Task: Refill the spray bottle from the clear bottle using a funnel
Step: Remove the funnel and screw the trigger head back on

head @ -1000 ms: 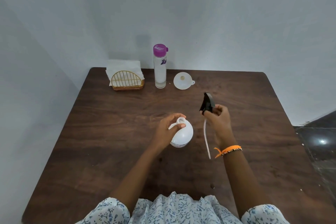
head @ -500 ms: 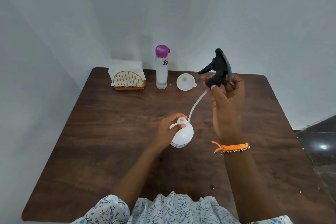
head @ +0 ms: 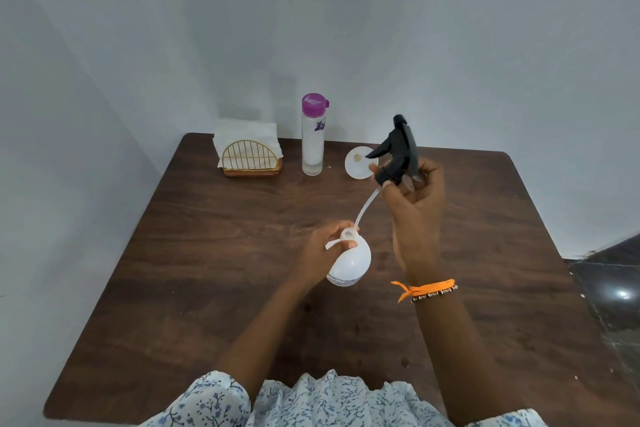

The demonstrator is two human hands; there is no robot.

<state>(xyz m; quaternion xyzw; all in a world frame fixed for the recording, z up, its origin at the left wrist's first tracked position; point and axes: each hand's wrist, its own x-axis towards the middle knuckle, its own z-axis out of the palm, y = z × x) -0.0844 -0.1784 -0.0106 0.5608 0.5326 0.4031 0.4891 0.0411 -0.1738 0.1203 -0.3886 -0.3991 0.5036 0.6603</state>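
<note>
1. Spray bottle (head: 349, 262) stands near the middle of the counter (head: 214, 253), a white round body with its neck open. It serves as my landmark.

2. Left hand (head: 320, 250) grips the bottle at the neck, its fingers (head: 337, 229) curled round the opening to keep it steady.

3. Right hand (head: 414, 208) is raised above and beyond the bottle, pinching the collar of the black spray head (head: 398, 149) between thumb and fingertips, the other fingers loosely bent behind it.

4. A thin white tube (head: 365, 210) hangs from the head and slants down to the bottle's mouth. Whether its tip is clear of the neck I cannot tell.

5. Far behind the bottle, by the wall, stands the clear bottle (head: 313, 142) with its purple cap on. The white funnel (head: 358, 165) lies just to its right, partly hidden by the spray head. A gold napkin holder (head: 251, 159) sits to the clear bottle's left.

6. The step in hand looks like taking the head off. To do it well, I would lift straight up along the tube's line until the tip clears, keep the left grip firm so the light bottle does not tip, and lay the head well aside from the funnel, minding drips from the tube.
</note>
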